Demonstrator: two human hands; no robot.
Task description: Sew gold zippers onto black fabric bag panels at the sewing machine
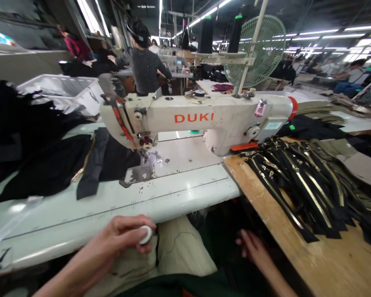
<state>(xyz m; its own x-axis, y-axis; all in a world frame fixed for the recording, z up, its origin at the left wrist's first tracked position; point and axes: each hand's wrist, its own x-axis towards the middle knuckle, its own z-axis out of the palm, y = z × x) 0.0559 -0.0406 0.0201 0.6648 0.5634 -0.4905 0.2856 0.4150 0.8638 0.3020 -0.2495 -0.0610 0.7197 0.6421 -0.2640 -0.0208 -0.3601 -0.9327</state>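
Observation:
My left hand is at the front edge of the sewing table, fingers curled round a small white round object. My right hand reaches down into dark fabric in my lap beside the wooden board; its fingertips are buried in the cloth. A cream DUKI sewing machine stands across the table, its needle area above a metal plate. Black fabric pieces with a gold zipper lie left of the needle.
Several black and olive zippers with gold teeth are piled on the wooden board at right. A white bin and dark cloth sit at left. A green fan and thread cones stand behind. A person works ahead.

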